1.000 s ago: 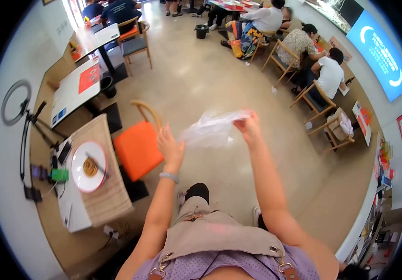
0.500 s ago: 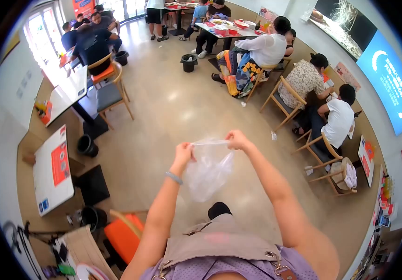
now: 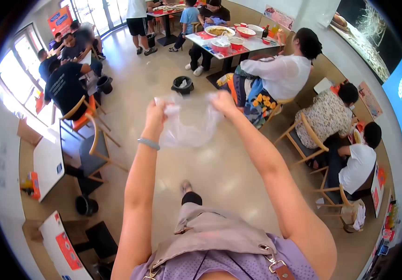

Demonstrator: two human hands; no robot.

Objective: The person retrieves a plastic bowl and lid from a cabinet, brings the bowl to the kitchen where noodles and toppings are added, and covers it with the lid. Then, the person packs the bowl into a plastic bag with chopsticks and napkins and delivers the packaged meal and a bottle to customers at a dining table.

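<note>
A thin, clear plastic bag (image 3: 189, 128) hangs between my two hands, its mouth pulled wide. My left hand (image 3: 156, 114), with a grey band at the wrist, is closed on the bag's left edge. The right edge is pinched in my right hand (image 3: 223, 102), somewhat blurred. Both arms are stretched forward over the floor. Beyond the bag stands a black bin (image 3: 182, 85) with white waste in it.
At the back, a table (image 3: 257, 44) holds bowls and plates, with people seated around it. More people sit on chairs (image 3: 310, 135) along the right. On the left are tables (image 3: 47, 161), a grey-seated chair (image 3: 91, 156) and a black bin (image 3: 86, 205).
Both hands have risen and moved apart, spreading the bag wider. My left hand, open a second ago, is now closed on it. The view has advanced toward the far tables.
</note>
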